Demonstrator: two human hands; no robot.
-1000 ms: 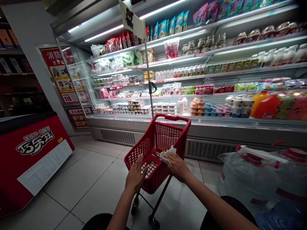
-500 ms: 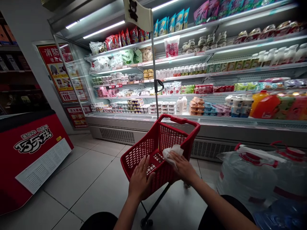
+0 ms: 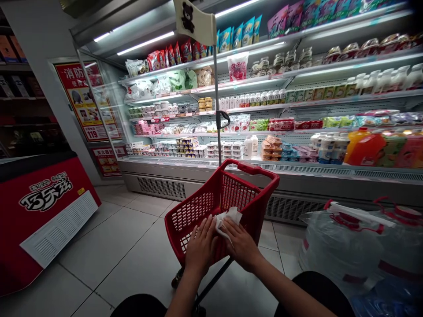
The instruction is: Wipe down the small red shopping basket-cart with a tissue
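Observation:
A red plastic shopping cart (image 3: pixel 194 211) with lattice sides stands in front of me on dark legs. My left hand (image 3: pixel 200 248) rests on its near rim, fingers stretched out, holding nothing. Right beside it, my right hand (image 3: pixel 243 246) presses a crumpled white wipe (image 3: pixel 234 215) against the same rim. The wipe sticks out beyond the fingertips, and part of it is hidden under them. A thin pole rises from the cart's far side and carries a cream flag (image 3: pixel 198 22) with a bear on it.
An open refrigerated case (image 3: pixel 158 169) with packed shelves runs behind the cart. Large water jugs (image 3: pixel 343 246) stand at the right, close to my knee. A red chest freezer (image 3: pixel 62 220) is at the left. Pale tiles (image 3: pixel 125 246) cover the floor.
My right hand has slid left along the rim with the wipe, up to my left hand. The left hand has shifted slightly right. The cart has turned a little and its pole sits farther right.

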